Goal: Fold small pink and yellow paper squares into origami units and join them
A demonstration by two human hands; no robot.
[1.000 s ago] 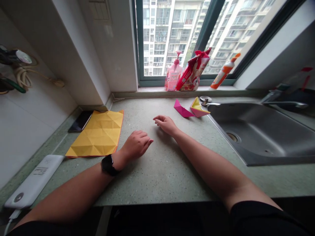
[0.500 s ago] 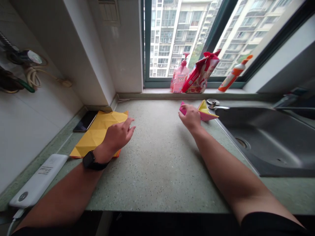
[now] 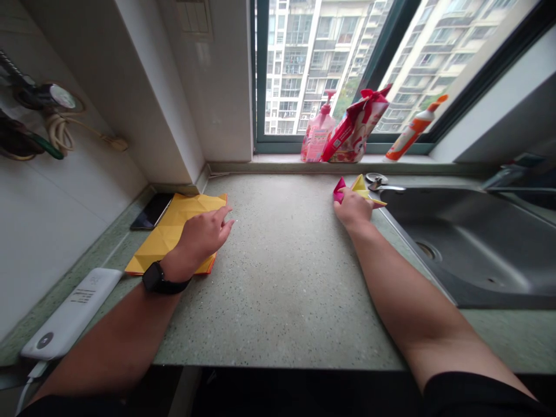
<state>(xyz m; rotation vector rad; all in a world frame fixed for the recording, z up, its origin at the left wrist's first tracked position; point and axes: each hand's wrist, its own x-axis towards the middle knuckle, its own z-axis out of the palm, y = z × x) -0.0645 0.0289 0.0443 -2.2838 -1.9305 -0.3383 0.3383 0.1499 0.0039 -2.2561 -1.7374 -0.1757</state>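
Over the right edge of a creased yellow paper sheet (image 3: 167, 223) hovers or rests my left hand (image 3: 203, 236), its fingers loosely stretched and holding nothing. Whether it touches the paper, I cannot tell. A black watch is on that wrist. Beside the sink, my right hand (image 3: 354, 207) is closed on a pink folded paper (image 3: 339, 189), which pokes out at the left of the fingers. Right behind the hand, a yellow and pink folded paper (image 3: 359, 184) stands with pointed corners up and to the right. The hand hides where the two papers meet.
A steel sink (image 3: 478, 249) lies to the right, with a metal drain stopper (image 3: 384, 186) near its corner. A phone (image 3: 152, 211) and a white power bank (image 3: 73, 313) lie left. A pump bottle (image 3: 319, 136), red bag (image 3: 358, 127) and orange bottle (image 3: 410, 136) stand on the sill.
My right hand has moved right with the pink folded paper, up against the yellow and pink one. My left hand has shifted slightly left over the yellow sheet.
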